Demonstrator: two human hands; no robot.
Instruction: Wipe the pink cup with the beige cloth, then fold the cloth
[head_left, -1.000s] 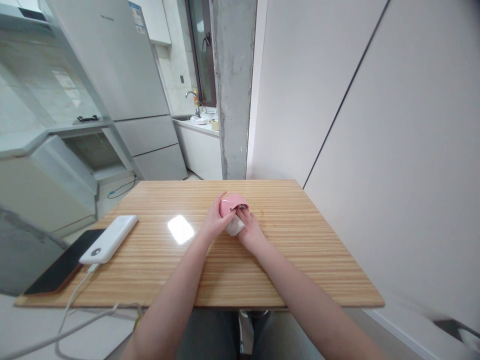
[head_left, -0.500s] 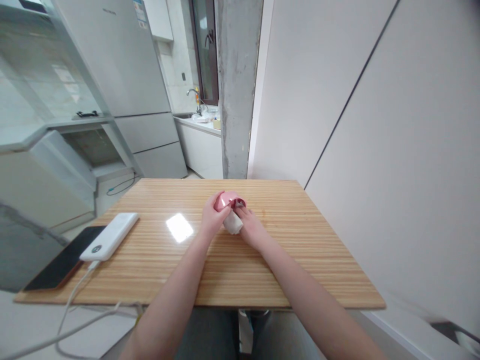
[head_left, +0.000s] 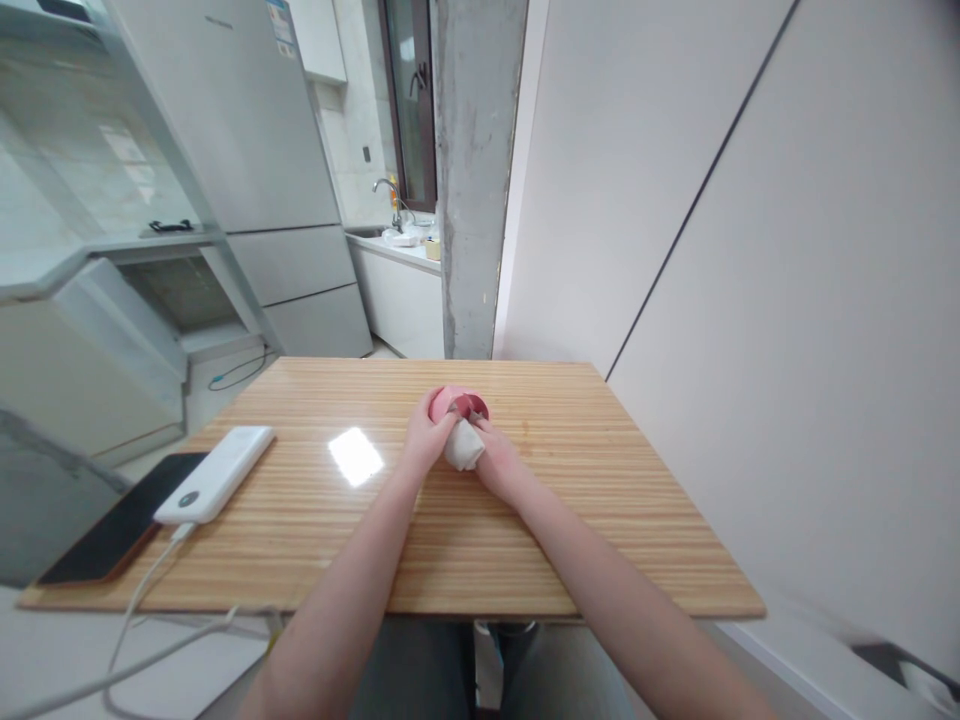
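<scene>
Both hands on pink cup, wiping w/ white cloth.
Left hand [head_left: 424,443] grips pink cup [head_left: 450,404], now tilted further since 1 s ago; right hand [head_left: 493,458] fingers clenched on white cloth [head_left: 463,446] above worktop [head_left: 600,520].

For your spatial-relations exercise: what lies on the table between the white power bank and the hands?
Only bare wooden table with a light glare, per the head view.

Bright, tabletop [head_left: 600,520] glare, warped edges
</scene>
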